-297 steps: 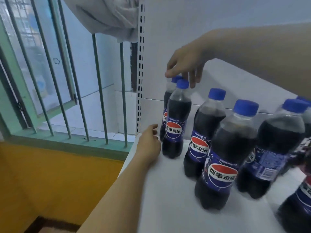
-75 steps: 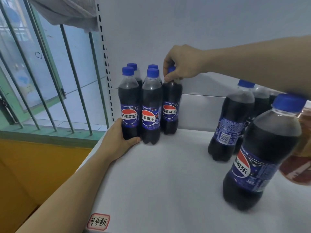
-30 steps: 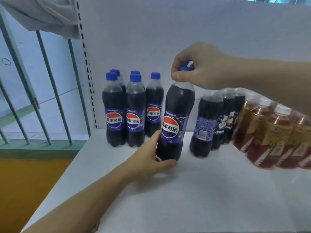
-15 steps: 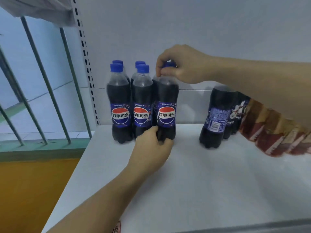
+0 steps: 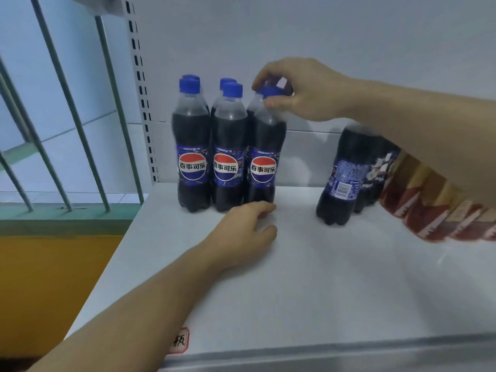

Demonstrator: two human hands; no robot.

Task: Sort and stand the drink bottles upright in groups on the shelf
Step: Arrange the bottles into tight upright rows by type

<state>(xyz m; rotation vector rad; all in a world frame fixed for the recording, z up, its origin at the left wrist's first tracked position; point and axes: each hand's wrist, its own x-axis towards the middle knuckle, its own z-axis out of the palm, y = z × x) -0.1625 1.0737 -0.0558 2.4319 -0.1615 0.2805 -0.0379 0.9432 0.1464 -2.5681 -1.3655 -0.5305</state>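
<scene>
Cola bottles [image 5: 228, 157] stood upright in a tight block at the back left of the white shelf [image 5: 322, 277], close to its left edge, with bare shelf open in front. A gap separated them from more cola bottles [image 5: 339, 178] and brown tea bottles [image 5: 434, 210] on the right. The right hand [image 5: 300, 89] pinched the blue cap [image 5: 271, 91] of the front right bottle. The left hand [image 5: 241, 237] lay relaxed by its base, fingertips touching it. The right forearm hid the right-hand bottles' tops.
</scene>
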